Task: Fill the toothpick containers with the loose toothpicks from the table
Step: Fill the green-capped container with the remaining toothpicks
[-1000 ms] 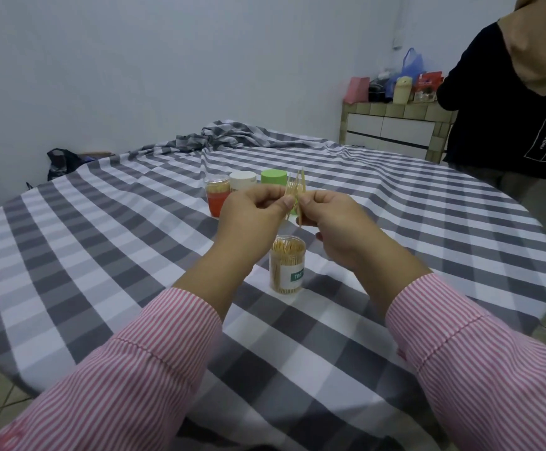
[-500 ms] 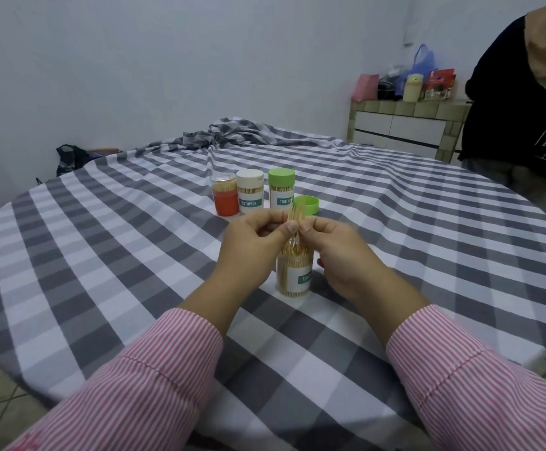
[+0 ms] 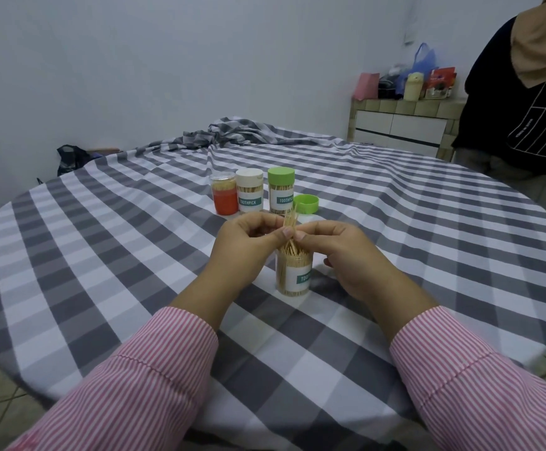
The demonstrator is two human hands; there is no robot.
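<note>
Toothpicks point(image 3: 290, 222) pinched, seemingly above container point(image 3: 293, 275)

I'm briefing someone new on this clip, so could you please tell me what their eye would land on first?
First, the two hands at the centre: the left hand and right hand together pinch a small bundle of wooden toothpicks over the open clear toothpick container. Behind them on the grey-and-white checked tablecloth stand three capped containers, with a loose green lid at their right.

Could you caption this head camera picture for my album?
Both hands pinch a bundle of wooden toothpicks over an open clear plastic container.
</note>
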